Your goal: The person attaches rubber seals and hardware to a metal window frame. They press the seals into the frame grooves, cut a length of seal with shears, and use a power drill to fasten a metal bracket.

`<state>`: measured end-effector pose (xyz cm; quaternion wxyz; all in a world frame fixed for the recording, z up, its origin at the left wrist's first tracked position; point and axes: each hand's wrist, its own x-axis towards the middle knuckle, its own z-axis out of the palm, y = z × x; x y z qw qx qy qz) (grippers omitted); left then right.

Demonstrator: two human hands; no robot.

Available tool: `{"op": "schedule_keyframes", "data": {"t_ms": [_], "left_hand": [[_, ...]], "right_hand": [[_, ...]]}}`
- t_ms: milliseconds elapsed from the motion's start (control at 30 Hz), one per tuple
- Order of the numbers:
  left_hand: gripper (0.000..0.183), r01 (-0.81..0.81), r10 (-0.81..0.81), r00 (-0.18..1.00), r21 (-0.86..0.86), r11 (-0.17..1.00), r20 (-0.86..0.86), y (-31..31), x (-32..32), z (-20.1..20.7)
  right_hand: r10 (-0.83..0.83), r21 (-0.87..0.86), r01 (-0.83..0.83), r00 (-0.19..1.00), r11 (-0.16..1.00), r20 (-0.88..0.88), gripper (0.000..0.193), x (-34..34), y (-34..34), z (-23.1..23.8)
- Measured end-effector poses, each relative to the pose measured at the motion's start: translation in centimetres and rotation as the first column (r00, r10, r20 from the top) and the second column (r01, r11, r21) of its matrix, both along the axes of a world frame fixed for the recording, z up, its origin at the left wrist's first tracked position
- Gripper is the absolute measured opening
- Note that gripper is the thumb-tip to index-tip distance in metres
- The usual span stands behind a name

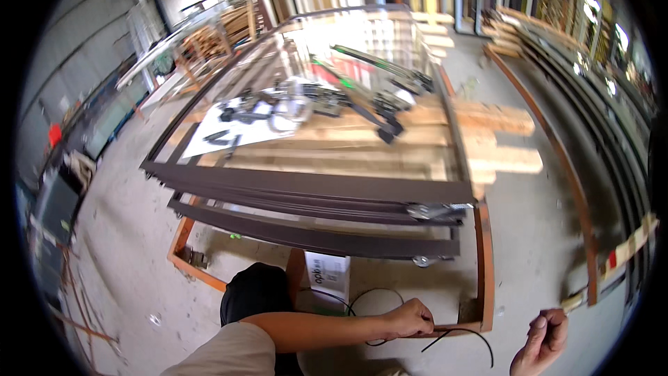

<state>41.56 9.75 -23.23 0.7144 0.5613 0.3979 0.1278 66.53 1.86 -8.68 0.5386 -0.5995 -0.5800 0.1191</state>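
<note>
My left hand (410,319) is closed in front of the stand's lower bar, its forearm stretched across from the lower left. From that fist a thin black cord (475,333) hangs out to the right, and more of it loops behind my forearm. Farther right, my right hand (541,342) is raised with fingers and thumb pressed together; what it pinches, if anything, is too small to make out. Ahead of both hands lies a stack of dark brown window frames (306,186) with glass, on an orange metal stand (487,264).
On the top glass rest a white sheet (226,132), black fittings (323,101) and green-marked metal bars (376,63). Wooden planks (497,118) stick out to the right. Long dark profiles (584,104) lie along the right side. A white printed sheet (328,277) is below the frames.
</note>
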Motion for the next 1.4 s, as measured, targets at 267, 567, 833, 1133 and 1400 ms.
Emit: {"op": "schedule_keyframes", "data": {"t_ms": [267, 567, 833, 1133, 1400], "left_hand": [[0.013, -0.064, 0.072, 0.956, -0.038, 0.997, 0.284, 1.6, -1.1, 1.2], [0.014, -0.185, 0.198, 0.908, -0.070, 0.980, 0.370, 2.6, -3.7, 0.6], [0.014, -0.052, 0.085, 0.913, -0.091, 0.994, 0.400, 2.4, -4.4, 0.2], [0.016, 0.158, -0.147, 0.986, -0.168, 0.973, 0.073, -0.2, 1.1, 1.1], [0.007, 0.190, -0.053, 0.931, -0.356, 0.915, 0.361, -0.6, 19.8, 2.5]], "right_hand": [[0.405, 0.186, -0.669, 0.622, 0.719, 0.670, 0.010, -24.3, 16.1, 18.8], [0.427, -0.246, -0.467, 0.335, 0.849, 0.840, 0.019, -41.5, 31.3, 14.3], [0.219, -0.058, -0.401, 0.370, 0.914, 0.903, 0.033, -38.7, 27.4, 17.5], [0.208, 0.175, -0.160, 0.930, 0.972, -0.304, 0.074, -2.4, 0.7, 4.4], [-0.347, -0.453, 0.125, 0.824, 0.883, -0.448, 0.051, 3.9, -19.3, -16.0]]}}
